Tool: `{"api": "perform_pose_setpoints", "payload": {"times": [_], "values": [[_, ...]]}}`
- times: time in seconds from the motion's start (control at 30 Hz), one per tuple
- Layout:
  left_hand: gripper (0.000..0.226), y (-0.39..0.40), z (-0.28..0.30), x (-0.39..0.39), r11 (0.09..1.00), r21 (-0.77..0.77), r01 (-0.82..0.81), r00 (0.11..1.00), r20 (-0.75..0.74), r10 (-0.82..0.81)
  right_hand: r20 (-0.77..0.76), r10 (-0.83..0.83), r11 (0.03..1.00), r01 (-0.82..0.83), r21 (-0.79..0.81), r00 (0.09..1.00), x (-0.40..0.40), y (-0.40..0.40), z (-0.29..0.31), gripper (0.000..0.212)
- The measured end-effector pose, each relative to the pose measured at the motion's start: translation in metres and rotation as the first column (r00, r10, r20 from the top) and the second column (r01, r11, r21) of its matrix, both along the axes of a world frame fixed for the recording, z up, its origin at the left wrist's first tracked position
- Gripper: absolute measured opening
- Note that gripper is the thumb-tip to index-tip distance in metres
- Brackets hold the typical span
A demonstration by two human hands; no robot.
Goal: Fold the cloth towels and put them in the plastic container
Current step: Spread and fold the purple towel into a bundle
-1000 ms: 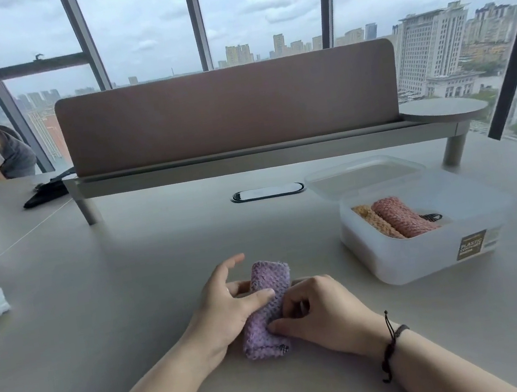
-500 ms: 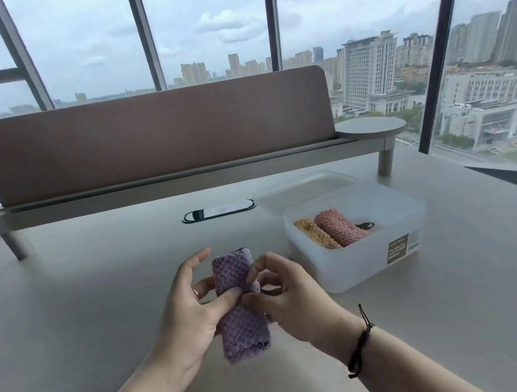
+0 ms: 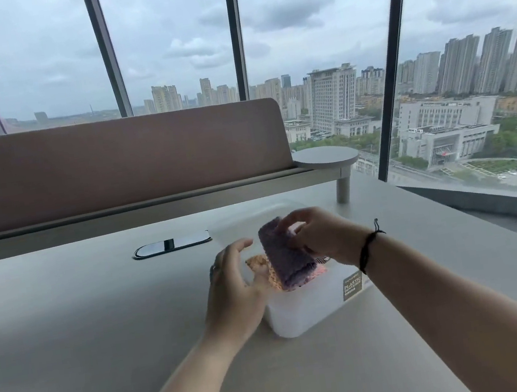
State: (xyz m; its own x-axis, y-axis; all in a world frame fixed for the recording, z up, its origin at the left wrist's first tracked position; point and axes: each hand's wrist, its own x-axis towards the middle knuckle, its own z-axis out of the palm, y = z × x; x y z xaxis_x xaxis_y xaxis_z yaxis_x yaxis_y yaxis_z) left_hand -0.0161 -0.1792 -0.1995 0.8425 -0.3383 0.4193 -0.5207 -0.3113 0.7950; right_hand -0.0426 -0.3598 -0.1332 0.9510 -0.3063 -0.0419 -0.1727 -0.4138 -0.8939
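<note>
The folded purple knitted towel [image 3: 283, 255] has gone up off the grey table [image 3: 71, 338]. A moment ago both hands held it low, in front of the box. Now it is over the clear white plastic container [image 3: 304, 315], and the view has swung to the right.

Two rolled towels are already inside the box: an orange knitted towel [image 3: 260, 263] and a pink knitted towel [image 3: 319, 270] that peeks out from under the purple one. So most of the job looks done. The purple towel is folded but it is not in the box yet. It looks like it only has to go down next to the others. I see no more towels lying on the table.

The right hand [image 3: 319, 233] is up over the box with its fingers curled round the top part of the purple towel, which hangs tilted. A black string bracelet [image 3: 368, 243] is on that wrist. The left hand [image 3: 233, 285] holds nothing. Its fingers are loose and spread, and it sits against the left side of the box, maybe to keep it from sliding.
</note>
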Motion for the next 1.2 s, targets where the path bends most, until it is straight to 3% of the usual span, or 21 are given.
{"api": "perform_pose_setpoints", "payload": {"times": [0.17,0.33,0.5,0.57,0.73,0.83,0.93,1.07,1.2], "values": [[0.042,-0.002,-0.031,0.011,0.991,-0.13,0.027,0.984,-0.17,-0.049,-0.221,0.173,0.975,-0.199,-0.102,0.96,0.021,0.007,-0.019,0.046],[0.044,-0.003,-0.036,0.016,0.981,-0.184,0.06,0.974,-0.206,-0.098,-0.224,0.135,0.916,-0.208,-0.344,0.965,0.025,0.013,-0.025,0.03],[0.036,0.0,-0.034,0.017,0.972,-0.225,0.063,0.967,-0.227,-0.115,-0.132,0.145,0.757,-0.196,-0.623,0.981,0.014,0.02,-0.022,0.026],[0.032,0.006,-0.031,0.015,0.974,-0.218,0.063,0.966,-0.232,-0.114,-0.05,0.177,0.726,-0.164,-0.667,0.983,0.004,0.016,-0.019,0.021],[0.018,0.042,-0.024,0.009,0.971,-0.221,0.091,0.972,-0.191,-0.135,0.267,0.062,0.719,0.142,-0.68,0.962,-0.029,-0.007,-0.019,0.026],[0.026,0.08,-0.023,0.009,0.968,-0.237,0.078,0.978,-0.172,-0.12,0.285,-0.034,0.852,0.177,-0.493,0.958,-0.038,-0.015,-0.028,0.015],[0.019,0.118,-0.017,0.007,0.961,-0.277,0.013,0.983,-0.175,-0.063,0.193,0.007,0.996,0.01,-0.083,0.981,-0.036,0.01,-0.044,0.02],[0.007,0.16,-0.016,0.012,0.905,-0.416,-0.083,0.965,-0.261,-0.031,0.202,0.011,0.91,-0.094,0.405,0.979,-0.028,0.061,-0.059,0.019],[0.027,0.187,-0.021,0.025,0.765,-0.598,-0.239,0.891,-0.449,-0.073,0.231,-0.043,0.851,-0.085,0.519,0.972,-0.013,0.099,-0.072,0.029]]}}
